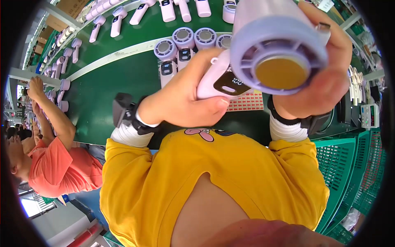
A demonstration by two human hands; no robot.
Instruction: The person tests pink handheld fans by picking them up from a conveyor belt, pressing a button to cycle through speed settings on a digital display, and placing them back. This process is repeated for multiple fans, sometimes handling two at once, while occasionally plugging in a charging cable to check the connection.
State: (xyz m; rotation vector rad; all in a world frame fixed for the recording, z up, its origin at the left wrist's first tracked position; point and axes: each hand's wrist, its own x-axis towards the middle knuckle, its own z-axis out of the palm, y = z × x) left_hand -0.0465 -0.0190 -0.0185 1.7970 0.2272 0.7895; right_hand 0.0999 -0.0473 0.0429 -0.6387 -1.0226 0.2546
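Observation:
My left hand (191,92) is closed around the pale pink handle (214,76) of a handheld fan. Its dark display (231,83) is lit and faces up, with my thumb just below. Close to the camera, a large lilac fan head (279,55) with a gold-coloured centre covers part of that handle. My right hand (335,61) wraps its far right side, fingers partly hidden. Whether the head and the handle belong to one fan or two, I cannot tell. Beyond my hands, several similar fans (183,38) lie side by side, some with lit displays.
More pink fans (119,20) lie along the green bench (111,92) past a white strip. A sheet of red-marked labels (247,102) lies under my hands. Green plastic crates (335,164) stand at right, beside a small meter-like device (369,116). A co-worker in an orange shirt (61,168) works at left.

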